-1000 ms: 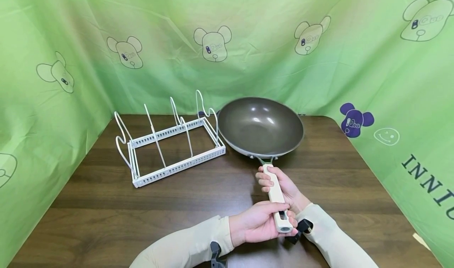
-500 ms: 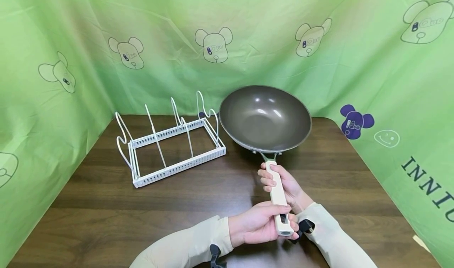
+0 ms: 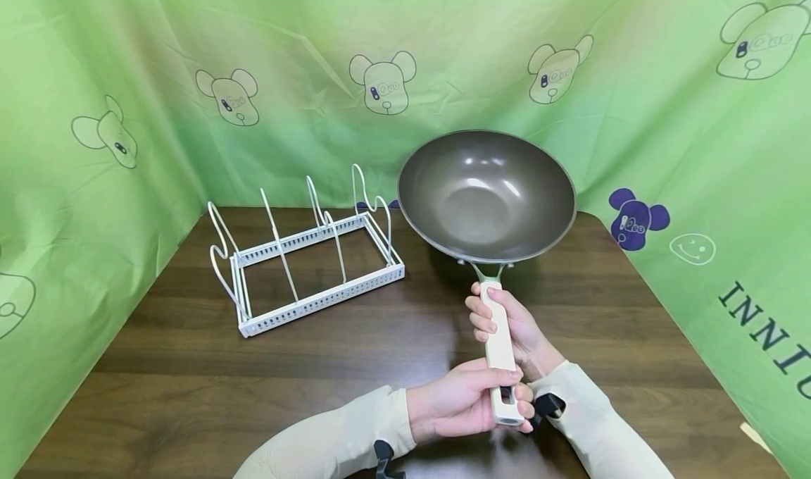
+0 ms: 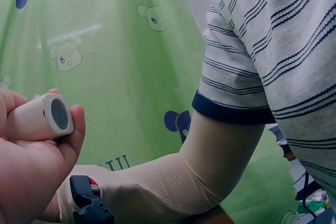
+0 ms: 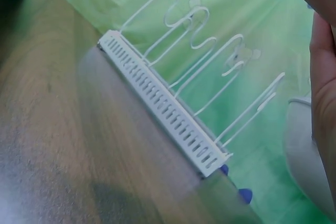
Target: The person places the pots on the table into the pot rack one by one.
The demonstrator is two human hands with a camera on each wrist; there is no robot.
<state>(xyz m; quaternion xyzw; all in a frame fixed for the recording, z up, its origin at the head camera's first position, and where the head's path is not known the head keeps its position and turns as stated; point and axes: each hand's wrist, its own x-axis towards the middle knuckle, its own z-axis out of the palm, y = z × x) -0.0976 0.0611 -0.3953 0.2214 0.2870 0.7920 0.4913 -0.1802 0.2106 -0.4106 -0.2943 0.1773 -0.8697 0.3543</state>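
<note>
A deep wok-shaped frying pan [image 3: 488, 197] with a dark inside and a cream handle [image 3: 499, 338] is held up over the right part of the table, its bowl tilted toward the head camera. My right hand [image 3: 516, 327] grips the handle's upper part, near the metal fork that joins the bowl. Lower down, my left hand [image 3: 465, 400] holds the handle's end, thumb laid across it by the hanging slot. The left wrist view shows the round handle end [image 4: 56, 113] between the fingers. In the right wrist view, the pan's pale outside [image 5: 304, 150] shows beside part of a hand.
A white wire pan rack [image 3: 323, 299] with upright dividers stands on the wooden table [image 3: 209, 394], left of the pan. Green printed cloth [image 3: 304, 28] hangs behind the table and along both sides.
The pan's bowl has risen and shifted slightly right, tilting more toward the camera. Both hands have kept their hold on the handle, moving only a little. The rack has stayed in place.
</note>
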